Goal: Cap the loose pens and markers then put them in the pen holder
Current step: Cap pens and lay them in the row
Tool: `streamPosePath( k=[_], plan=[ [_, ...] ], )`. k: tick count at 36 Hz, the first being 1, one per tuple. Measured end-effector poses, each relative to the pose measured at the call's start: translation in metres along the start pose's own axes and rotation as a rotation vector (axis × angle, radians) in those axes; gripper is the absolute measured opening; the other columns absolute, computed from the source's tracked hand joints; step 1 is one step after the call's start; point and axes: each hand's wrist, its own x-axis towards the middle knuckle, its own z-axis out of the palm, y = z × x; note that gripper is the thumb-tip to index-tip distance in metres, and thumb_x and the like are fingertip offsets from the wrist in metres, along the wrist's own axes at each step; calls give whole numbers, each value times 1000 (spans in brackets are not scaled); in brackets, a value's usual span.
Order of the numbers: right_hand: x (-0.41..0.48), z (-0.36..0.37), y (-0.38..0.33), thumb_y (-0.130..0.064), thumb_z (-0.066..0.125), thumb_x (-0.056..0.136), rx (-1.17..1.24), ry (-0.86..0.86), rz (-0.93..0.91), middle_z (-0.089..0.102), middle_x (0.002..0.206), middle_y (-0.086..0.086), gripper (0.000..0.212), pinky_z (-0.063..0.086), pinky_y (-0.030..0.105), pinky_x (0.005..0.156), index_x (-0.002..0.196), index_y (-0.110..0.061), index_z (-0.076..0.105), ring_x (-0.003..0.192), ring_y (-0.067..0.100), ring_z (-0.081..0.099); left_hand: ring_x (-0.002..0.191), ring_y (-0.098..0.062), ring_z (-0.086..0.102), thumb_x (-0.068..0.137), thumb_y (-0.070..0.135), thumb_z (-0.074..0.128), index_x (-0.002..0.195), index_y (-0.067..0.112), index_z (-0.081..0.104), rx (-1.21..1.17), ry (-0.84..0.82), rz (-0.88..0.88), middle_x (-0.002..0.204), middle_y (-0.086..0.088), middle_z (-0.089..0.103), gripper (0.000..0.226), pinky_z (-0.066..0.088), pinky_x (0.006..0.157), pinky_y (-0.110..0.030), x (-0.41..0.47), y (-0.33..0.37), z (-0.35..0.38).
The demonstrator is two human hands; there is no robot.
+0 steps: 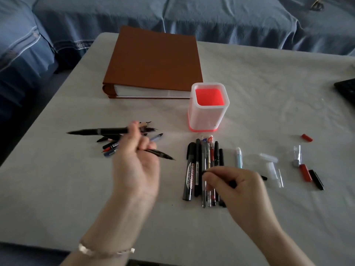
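Observation:
My left hand (pixel 137 162) is raised over the table, its fingers closed on a black brush pen (pixel 161 154) whose bare tip points right. Behind it lies a heap of uncapped pens (pixel 113 140). My right hand (pixel 238 187) rests on the near end of a row of capped pens and markers (pixel 203 162) and pinches a small black cap (pixel 204 172) in its fingertips. The pen holder (pixel 209 114), translucent white with a red inside, stands upright beyond that row with nothing in it. Loose caps, clear, red and black (pixel 305 172), are scattered to the right.
A thick brown binder (pixel 153 60) lies at the back of the white table (pixel 269 83), touching the holder's left rear. A red cap (pixel 306 137) lies apart at the right. A dark object (pixel 347 89) sits at the right edge. A blue sofa (pixel 172 14) runs behind.

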Motion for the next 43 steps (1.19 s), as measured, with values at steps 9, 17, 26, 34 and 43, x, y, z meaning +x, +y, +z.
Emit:
streamPosePath(
  k=[9,17,26,34,43],
  plan=[
    [18,-8,-11,-13,73,72,24,135,-134,55,51,2,25,31,9,46,69,-38,69,44,6,35,44,-1,41,60,19,62,63,13,72,336,-193,-192,52,10,47,12,36,46,-13,-20,-7,4],
    [16,-3,-17,-14,73,71,46,94,-176,56,45,-15,27,30,8,45,68,-40,67,42,6,35,47,-4,38,59,22,64,75,11,65,415,-212,-244,51,7,41,19,33,46,-16,-26,-8,3],
    [17,-4,-15,-13,73,72,16,103,-182,53,42,-20,26,30,7,45,71,-38,67,41,6,36,46,-4,36,56,23,66,77,11,63,367,-165,-244,54,9,42,24,31,46,-16,-28,-9,5],
    [18,1,-16,-13,72,72,13,52,-194,59,50,-28,26,37,5,53,74,-38,67,48,-1,50,43,-3,38,61,21,63,62,12,71,376,-206,-266,51,6,42,12,33,45,-15,-33,-15,4],
    [17,10,-11,-9,68,77,-22,22,-260,65,68,-34,35,41,1,65,73,-43,64,73,-11,62,46,-6,42,65,17,59,64,13,72,294,-207,-245,50,3,44,14,38,45,-15,-39,-20,-3]
  ],
)
